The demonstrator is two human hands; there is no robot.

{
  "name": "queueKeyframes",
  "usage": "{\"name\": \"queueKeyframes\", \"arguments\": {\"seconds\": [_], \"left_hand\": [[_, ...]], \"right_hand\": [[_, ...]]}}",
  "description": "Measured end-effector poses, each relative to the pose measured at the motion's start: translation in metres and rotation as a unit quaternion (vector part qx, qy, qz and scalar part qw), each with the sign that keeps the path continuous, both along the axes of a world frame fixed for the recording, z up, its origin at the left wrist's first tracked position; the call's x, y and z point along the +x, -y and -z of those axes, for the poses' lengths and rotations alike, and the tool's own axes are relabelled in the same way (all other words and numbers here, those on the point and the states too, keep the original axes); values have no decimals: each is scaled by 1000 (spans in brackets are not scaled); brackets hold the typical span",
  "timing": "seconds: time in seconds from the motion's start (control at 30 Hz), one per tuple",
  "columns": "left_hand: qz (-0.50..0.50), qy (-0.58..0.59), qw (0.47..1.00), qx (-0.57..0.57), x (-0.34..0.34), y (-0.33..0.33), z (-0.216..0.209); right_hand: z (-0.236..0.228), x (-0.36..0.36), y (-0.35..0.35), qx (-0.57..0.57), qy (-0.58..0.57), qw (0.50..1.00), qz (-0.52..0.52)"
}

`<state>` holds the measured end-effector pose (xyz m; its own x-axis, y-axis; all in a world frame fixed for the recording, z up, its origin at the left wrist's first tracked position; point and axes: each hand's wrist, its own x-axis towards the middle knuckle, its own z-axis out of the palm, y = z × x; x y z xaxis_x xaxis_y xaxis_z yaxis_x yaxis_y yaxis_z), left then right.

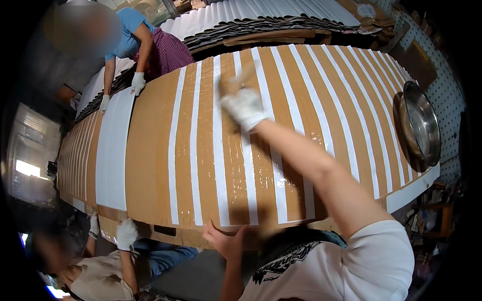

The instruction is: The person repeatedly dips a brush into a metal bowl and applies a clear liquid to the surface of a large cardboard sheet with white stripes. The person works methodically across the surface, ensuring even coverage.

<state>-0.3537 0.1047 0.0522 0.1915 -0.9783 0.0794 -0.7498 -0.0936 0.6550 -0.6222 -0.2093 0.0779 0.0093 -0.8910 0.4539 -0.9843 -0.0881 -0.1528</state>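
Note:
My right hand [244, 108], in a white glove, is closed round a tan brush-like tool [232, 86], blurred by motion, over the far part of the striped sheets. Beneath it, brown paper sheets [261, 150] overlap, with white strips showing between them; a wet shine covers their middle. My left hand [226, 242] is bare and rests at the near edge of the sheets, thumb and fingers apart, holding nothing visible. Left of the stripes lies a wide white sheet [111, 150] beside a broad brown sheet [146, 150].
A metal basin [420, 123] stands at the table's right end. Across the table, a co-worker's gloved hands [138, 83] touch the white sheet's far end; another co-worker's gloved hand [127, 234] is at its near end. Behind, rolled white-and-dark sheets [266, 17] lie stacked.

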Motion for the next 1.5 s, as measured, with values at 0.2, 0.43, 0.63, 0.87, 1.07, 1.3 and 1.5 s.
{"name": "queueKeyframes", "arguments": {"seconds": [0.2,0.43,0.63,0.87,1.07,1.3,1.5], "left_hand": [[-14,33,999,-8,24,-10,22],[35,19,997,-60,21,-16,14],[117,106,981,-115,44,-21,46],[189,222,942,-164,60,-14,49],[205,238,932,-181,65,-18,50],[227,229,927,-191,73,-19,63],[248,259,918,-167,75,-17,57]], "right_hand": [[-38,100,-44,164,382,908,58],[19,-124,-178,-105,614,747,234],[-8,-109,-202,-95,534,781,308],[-13,136,-157,101,358,925,78],[12,-22,-251,98,459,837,282],[-4,-116,-328,-24,297,844,446],[8,33,-234,69,199,969,132]]}}
